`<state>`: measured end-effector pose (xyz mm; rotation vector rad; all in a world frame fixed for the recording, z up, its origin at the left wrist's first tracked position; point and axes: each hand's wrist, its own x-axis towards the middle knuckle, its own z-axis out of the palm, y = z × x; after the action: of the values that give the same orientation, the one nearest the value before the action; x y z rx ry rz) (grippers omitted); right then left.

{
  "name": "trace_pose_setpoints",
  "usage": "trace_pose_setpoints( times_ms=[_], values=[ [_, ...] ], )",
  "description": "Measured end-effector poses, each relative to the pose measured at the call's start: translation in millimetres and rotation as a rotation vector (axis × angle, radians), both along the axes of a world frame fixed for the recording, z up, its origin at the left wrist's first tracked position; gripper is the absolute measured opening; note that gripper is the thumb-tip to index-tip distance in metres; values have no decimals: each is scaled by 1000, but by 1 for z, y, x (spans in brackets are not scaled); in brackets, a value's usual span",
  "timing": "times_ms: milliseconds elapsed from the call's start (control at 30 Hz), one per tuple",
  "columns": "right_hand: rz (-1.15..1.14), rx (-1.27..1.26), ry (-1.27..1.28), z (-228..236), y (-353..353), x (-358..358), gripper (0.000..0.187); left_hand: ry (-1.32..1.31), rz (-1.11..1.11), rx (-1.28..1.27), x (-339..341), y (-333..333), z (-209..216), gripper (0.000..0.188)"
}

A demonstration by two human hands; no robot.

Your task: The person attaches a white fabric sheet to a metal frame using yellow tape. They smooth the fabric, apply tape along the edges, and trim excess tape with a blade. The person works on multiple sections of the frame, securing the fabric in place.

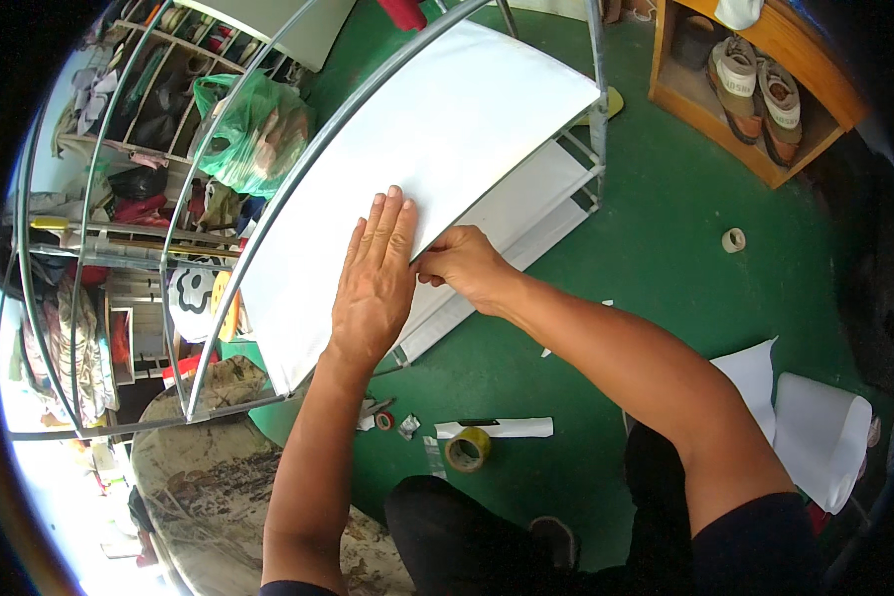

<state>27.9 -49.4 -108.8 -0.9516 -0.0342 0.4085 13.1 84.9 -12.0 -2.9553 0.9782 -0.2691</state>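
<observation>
A smooth white sheet (467,109) covers the top shelf of a grey metal-tube rack (313,159). My left hand (375,278) lies flat on it near the front edge, fingers stretched out and close together. Just right of it, my right hand (467,266) is closed, with thumb and curled fingers pinching the sheet's front edge. The fingertips are partly tucked under that edge, so I cannot see all of their grip. Below, a second white-covered shelf (526,194) runs along the rack.
On the green floor lie a yellowish tape roll (468,450), a white strip (517,428), a small red roll (384,421) and a white tape roll (733,240). Rolled white paper (819,437) is at right. A wooden cabinet (705,129) holds shoes. A camouflage-covered seat (199,467) stands left.
</observation>
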Motion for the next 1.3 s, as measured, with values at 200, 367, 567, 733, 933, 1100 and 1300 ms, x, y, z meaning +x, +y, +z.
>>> trace_pose_setpoints(
  times_ms=[200,367,567,733,933,1100,1300],
  values=[
    [12,38,79,1,-1,0,11,-42,4,16,2,-1,-4,68],
    [5,-25,163,10,-15,-17,17,-106,25,40,0,-2,-7,65],
    [-129,113,104,39,-18,-45,21,-156,73,74,-4,-6,-7,60],
    [-179,101,99,38,-15,-38,17,-179,73,64,-4,-6,-11,58],
    [-96,169,72,31,-16,-29,14,-220,77,56,-6,-7,-12,58],
    [-78,212,88,28,-15,-25,14,-217,96,61,-8,-9,-11,59],
    [-73,154,39,32,-26,-20,15,-222,104,81,-8,-10,-10,58]
  ],
)
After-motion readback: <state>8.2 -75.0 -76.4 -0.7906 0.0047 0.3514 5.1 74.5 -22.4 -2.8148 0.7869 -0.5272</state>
